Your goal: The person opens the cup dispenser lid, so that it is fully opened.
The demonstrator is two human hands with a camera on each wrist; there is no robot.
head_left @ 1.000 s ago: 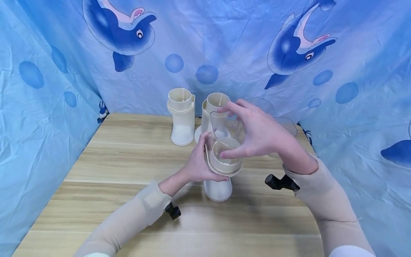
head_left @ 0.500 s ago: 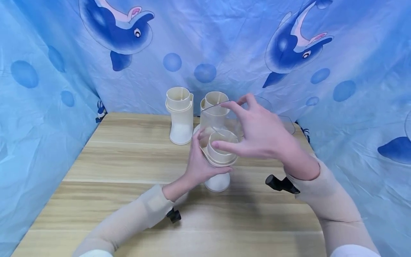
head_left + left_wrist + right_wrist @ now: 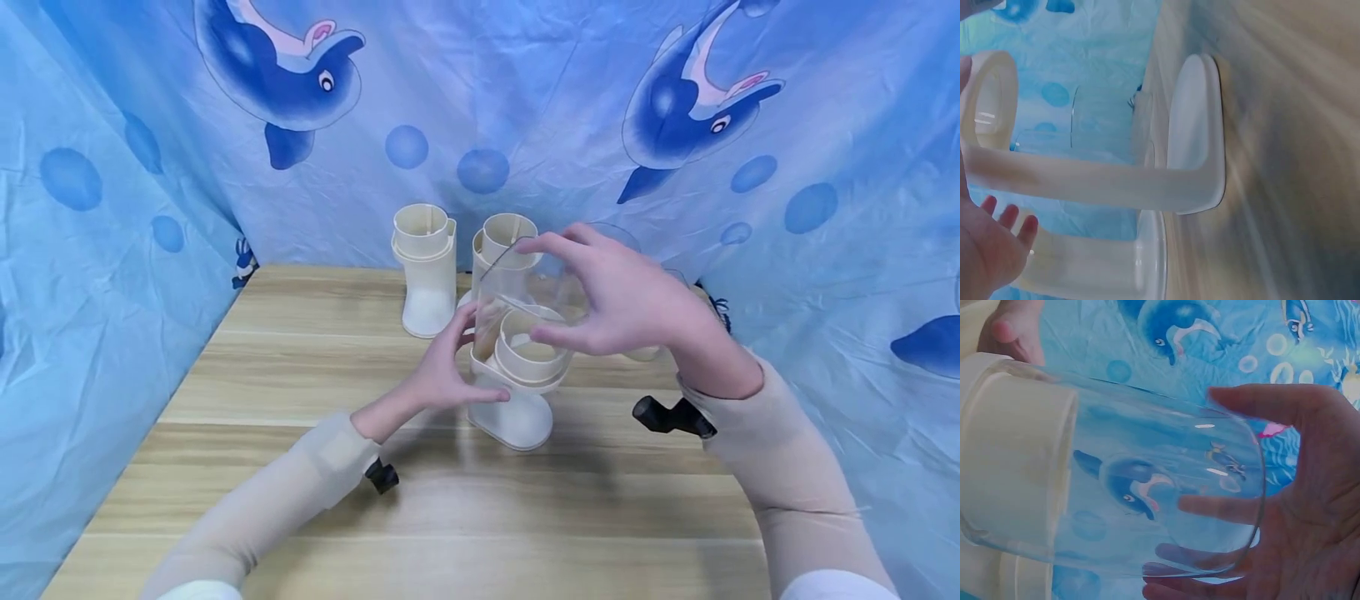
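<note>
A cream plastic stand (image 3: pixel 519 423) with a raised ring at its top and a rounded foot is upright mid-table. My right hand (image 3: pixel 622 292) holds a clear cylinder (image 3: pixel 1129 512) by its upper end, thumb on one side and fingers round the other. The cylinder's lower end overlaps the stand's ring (image 3: pixel 1016 437) in the right wrist view. To the left of the stand, my left hand (image 3: pixel 431 377) has its thumb and fingers spread apart, fingertips right by the ring. In the left wrist view its fingers (image 3: pixel 1009 217) are relaxed beside the stand's column.
Two more cream stands (image 3: pixel 429 283) are at the back of the wooden table (image 3: pixel 315 367), the right one (image 3: pixel 491 229) partly hidden. Behind my right hand are other clear pieces (image 3: pixel 1104 125). A blue dolphin-print cloth (image 3: pixel 555 108) surrounds the table's back and sides.
My left hand has loosened from the stand and shifted left. The stand has turned, showing more of its foot. The cylinder remains in my right hand, tilted differently over the ring.
</note>
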